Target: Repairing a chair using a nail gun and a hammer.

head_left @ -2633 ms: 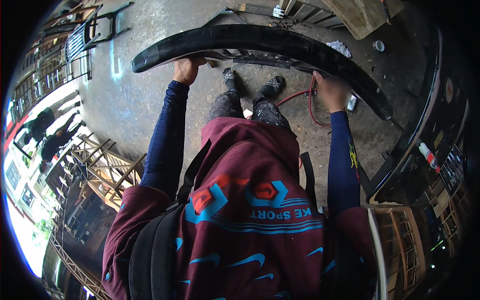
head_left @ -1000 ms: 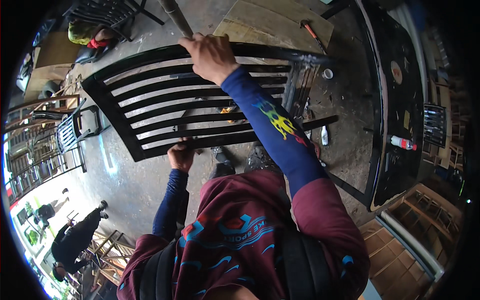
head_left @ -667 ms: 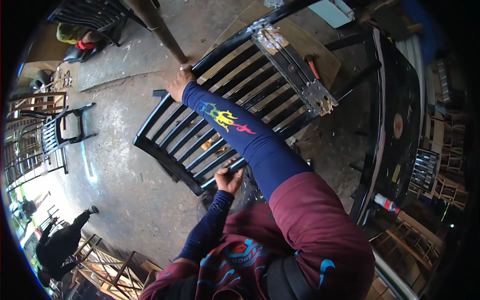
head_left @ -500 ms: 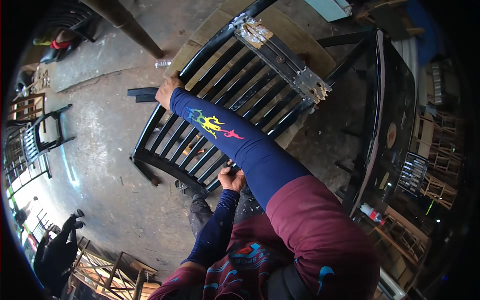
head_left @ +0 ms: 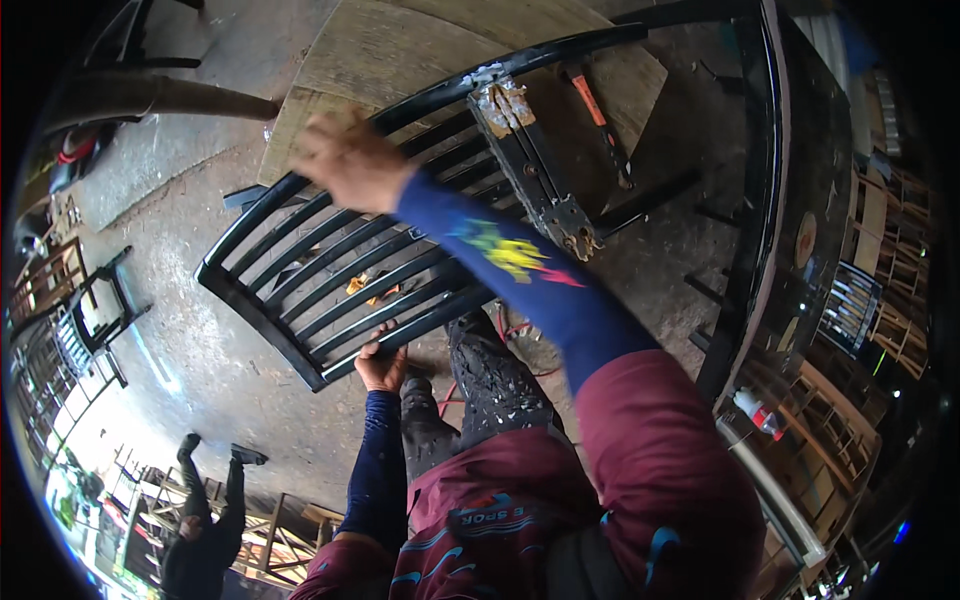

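A black slatted wooden frame (head_left: 262, 318), glossy and slightly curved, is tilted in front of me. My left hand (head_left: 382, 362) has its fingers wrapped round the frame's near rail. Over the far rail is my right hand (head_left: 350, 160), smeared by motion, so its grip and contact are unclear. A dark crosspiece (head_left: 530, 165) with bolts spans the frame's right part. Its far end is ragged and patched with whitish and tan material, and its near end looks chipped.
Beneath the frame's far side lies a plywood board (head_left: 400, 50), with an orange-handled tool (head_left: 590, 100) on its right. A large black panel (head_left: 785, 230) stands at right. A round post (head_left: 160, 97) is at far left. Another person (head_left: 205, 540) is at lower left.
The frame has shifted left and turned in view, and my left hand has moved left with its near rail. My right hand went from gripping the far rail to a blur. The orange-handled tool now shows.
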`<state>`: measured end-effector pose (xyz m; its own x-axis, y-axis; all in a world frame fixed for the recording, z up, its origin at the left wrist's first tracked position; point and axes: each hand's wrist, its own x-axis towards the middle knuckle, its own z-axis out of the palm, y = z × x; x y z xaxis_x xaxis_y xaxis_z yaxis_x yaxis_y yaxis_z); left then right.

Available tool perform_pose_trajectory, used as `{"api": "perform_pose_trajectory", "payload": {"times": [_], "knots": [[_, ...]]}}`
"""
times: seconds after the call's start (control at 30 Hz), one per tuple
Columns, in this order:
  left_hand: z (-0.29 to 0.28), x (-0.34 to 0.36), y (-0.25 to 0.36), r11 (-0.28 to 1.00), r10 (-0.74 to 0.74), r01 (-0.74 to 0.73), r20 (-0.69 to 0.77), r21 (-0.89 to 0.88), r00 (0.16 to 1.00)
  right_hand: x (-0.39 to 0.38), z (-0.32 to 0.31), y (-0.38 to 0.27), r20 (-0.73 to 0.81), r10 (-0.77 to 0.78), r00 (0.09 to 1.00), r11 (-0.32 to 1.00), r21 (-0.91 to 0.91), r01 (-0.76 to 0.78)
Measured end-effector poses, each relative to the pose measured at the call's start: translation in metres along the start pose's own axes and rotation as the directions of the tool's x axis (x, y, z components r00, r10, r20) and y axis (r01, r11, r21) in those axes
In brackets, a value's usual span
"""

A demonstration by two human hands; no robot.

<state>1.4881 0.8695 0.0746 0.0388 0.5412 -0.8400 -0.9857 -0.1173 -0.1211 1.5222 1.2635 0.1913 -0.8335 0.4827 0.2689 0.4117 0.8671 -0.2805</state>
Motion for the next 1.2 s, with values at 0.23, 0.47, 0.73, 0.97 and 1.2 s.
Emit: {"api": "perform_pose_trajectory", "payload": {"times": [0.23, 0.47, 0.73, 0.97, 1.2], "knots": [[0.123, -0.045, -0.007, 0.124, -0.278, 0.223, -0.182, 0.967, 0.943, -0.269, -0.101, 0.161, -0.196, 0.832, 0.518, 0.461, -0.274, -0.844], [0.387, 0.092, 0.019, -0.907, -0.343, -0.379, 0.843, -0.182, 0.415, -0.301, -0.107, 0.219, 0.033, 0.79, 0.613, 0.572, -0.402, -0.715], [0.395, 0.071, 0.012, -0.955, -0.275, -0.285, 0.626, -0.086, 0.73, -0.354, -0.22, 0.165, 0.081, 0.935, 0.345, 0.354, -0.269, -0.896], [0.302, 0.047, 0.035, -0.976, -0.021, -0.155, 0.647, 0.151, 0.762, -0.313, -0.152, -0.08, 0.016, 0.994, -0.111, -0.1, 0.576, -0.811], [0.254, 0.033, 0.022, -0.968, 0.097, -0.076, 0.634, 0.241, 0.767, -0.285, -0.037, -0.136, -0.221, 0.972, 0.082, 0.158, 0.348, -0.924]]}}
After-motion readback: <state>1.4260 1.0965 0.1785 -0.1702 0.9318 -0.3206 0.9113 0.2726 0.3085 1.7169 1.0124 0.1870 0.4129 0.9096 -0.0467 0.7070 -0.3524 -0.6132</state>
